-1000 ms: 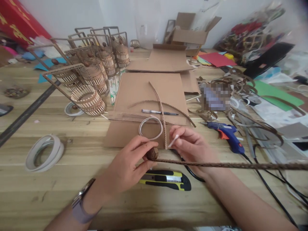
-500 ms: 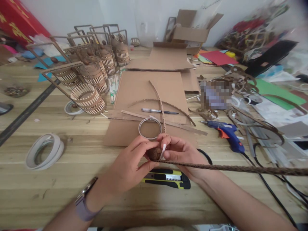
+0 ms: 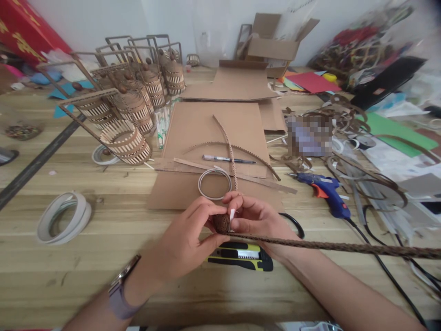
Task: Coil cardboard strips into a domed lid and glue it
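Observation:
Between my hands is a small, tight coil of brown corrugated cardboard strip (image 3: 221, 224), its long tail running off to the right edge. My left hand (image 3: 186, 234) pinches the coil from the left with thumb and fingers. On its other side, my right hand (image 3: 257, 220) has its fingers closed at the coil, and a small white strip (image 3: 232, 214) shows at its thumb and fingertip. Directly below lies a yellow-and-black utility knife (image 3: 241, 256). Just beyond my fingers sits a tape ring (image 3: 200, 184), with a pen (image 3: 229, 159) farther back on cardboard.
Several lantern-like cardboard baskets with handles (image 3: 126, 145) stand at the back left. White tape rolls (image 3: 82, 216) lie on the left. To the right are a blue glue gun (image 3: 322, 186) with its black cable and tangled brown strips (image 3: 344, 119). Cardboard sheets (image 3: 206, 119) cover the middle.
The coil has turned slightly between my fingers, and its flat spiral end now faces me more. The strip's tail has dropped a little, and the white strip stands more upright.

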Tool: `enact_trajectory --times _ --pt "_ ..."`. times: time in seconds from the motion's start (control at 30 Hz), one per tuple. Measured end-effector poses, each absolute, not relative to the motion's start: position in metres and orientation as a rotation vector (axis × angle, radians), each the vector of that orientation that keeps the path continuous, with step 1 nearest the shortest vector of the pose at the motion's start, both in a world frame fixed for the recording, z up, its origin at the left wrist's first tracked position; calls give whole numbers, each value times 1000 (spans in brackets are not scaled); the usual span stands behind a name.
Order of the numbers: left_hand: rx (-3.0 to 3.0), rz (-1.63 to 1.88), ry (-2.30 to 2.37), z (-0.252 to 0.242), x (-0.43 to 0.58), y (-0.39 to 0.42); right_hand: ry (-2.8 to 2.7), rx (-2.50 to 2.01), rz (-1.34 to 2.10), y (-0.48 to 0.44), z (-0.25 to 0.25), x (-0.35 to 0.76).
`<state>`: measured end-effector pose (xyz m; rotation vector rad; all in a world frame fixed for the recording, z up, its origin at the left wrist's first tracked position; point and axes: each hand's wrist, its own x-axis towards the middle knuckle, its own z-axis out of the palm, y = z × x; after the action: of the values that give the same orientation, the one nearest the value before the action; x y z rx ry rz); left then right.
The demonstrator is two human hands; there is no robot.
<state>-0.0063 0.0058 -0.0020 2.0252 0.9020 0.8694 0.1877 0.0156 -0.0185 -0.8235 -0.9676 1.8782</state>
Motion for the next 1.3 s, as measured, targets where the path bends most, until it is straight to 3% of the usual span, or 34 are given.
enact_trajectory --times 0.6,0.93,1.1,1.3 --pt "2289 939 835 -10 -9 1 -1368 -834 1691 17 -24 197" --pt "2173 984 886 -11 -7 1 -1553 -1000 1264 14 -21 196" --pt "2128 982 905 -13 -6 0 -1660 -817 966 11 -18 196" --pt "2159 977 927 -10 -8 -2 -1596 -760 1073 8 -17 194"
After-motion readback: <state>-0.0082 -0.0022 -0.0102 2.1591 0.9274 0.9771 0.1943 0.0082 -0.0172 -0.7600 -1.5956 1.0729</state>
